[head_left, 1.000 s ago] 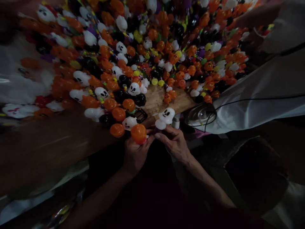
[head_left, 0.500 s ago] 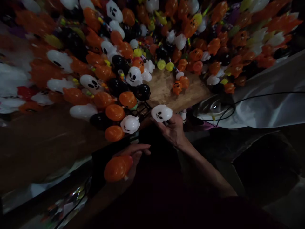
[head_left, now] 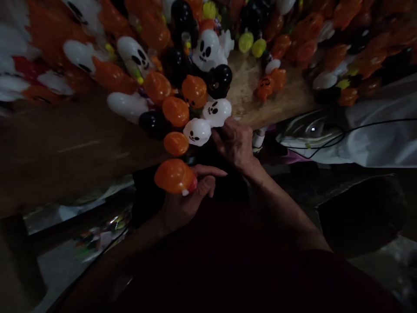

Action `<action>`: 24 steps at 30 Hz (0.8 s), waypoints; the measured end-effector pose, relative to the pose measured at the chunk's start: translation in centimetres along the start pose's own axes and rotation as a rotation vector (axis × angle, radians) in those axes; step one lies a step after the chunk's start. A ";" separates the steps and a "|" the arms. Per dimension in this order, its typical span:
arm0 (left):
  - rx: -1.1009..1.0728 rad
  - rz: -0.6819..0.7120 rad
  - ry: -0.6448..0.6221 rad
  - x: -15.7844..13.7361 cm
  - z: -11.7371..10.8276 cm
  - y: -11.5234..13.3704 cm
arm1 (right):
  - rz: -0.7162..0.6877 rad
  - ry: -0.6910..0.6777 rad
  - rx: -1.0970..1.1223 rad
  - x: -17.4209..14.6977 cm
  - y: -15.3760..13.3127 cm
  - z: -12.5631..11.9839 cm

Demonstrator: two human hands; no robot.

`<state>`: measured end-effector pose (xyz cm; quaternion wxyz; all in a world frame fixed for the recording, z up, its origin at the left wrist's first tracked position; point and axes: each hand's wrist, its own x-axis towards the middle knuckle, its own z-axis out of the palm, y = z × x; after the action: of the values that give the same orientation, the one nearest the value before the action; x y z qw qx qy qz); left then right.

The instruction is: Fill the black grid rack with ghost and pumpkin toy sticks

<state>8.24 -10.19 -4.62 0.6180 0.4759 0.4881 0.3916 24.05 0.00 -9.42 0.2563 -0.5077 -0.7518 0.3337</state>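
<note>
In my left hand [head_left: 189,198] is a glossy orange plastic pumpkin-like piece [head_left: 174,176], its pinkish-red end near my thumb. My index finger points out to the right, and the grip itself is partly hidden. Up and to the right, my right hand [head_left: 236,143] has its fingers bent at the lower side of a white plastic skull [head_left: 217,112] with black eyes. That skull sits against a second white skull [head_left: 197,131]. Beside them is a cluster of orange pieces [head_left: 176,111], among them a small orange one [head_left: 176,143].
Many orange, white, black and yellow Halloween figures crowd the wooden table [head_left: 81,152]. A small orange pumpkin piece [head_left: 265,88] lies on bare wood. To the right are a clear plastic bag [head_left: 306,130] and a black cable [head_left: 374,122]. Colourful pieces [head_left: 100,237] lie low at left.
My right hand has brought the white skull up against the other skull. My left hand, with the orange piece, is higher and nearer the cluster. The whole view has shifted.
</note>
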 end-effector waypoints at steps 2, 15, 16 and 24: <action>-0.052 0.003 0.005 0.0 0.3 -0.1 | -0.017 0.047 -0.070 0.3 0.0 0.2; -0.043 -0.130 -0.177 1.4 2.6 -1.8 | -0.196 0.103 0.291 -9.3 -2.6 -4.9; 0.044 -0.108 -0.178 1.7 2.6 -2.0 | -0.184 0.053 0.310 -9.8 -3.0 -4.7; 0.303 -0.078 -0.094 2.6 2.8 -2.3 | 0.115 0.103 0.523 -9.5 -2.8 -1.5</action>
<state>11.61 -8.87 -7.28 0.5758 0.5622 0.5304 0.2666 26.84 -9.27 -6.75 0.3974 -0.4821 -0.5960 0.5044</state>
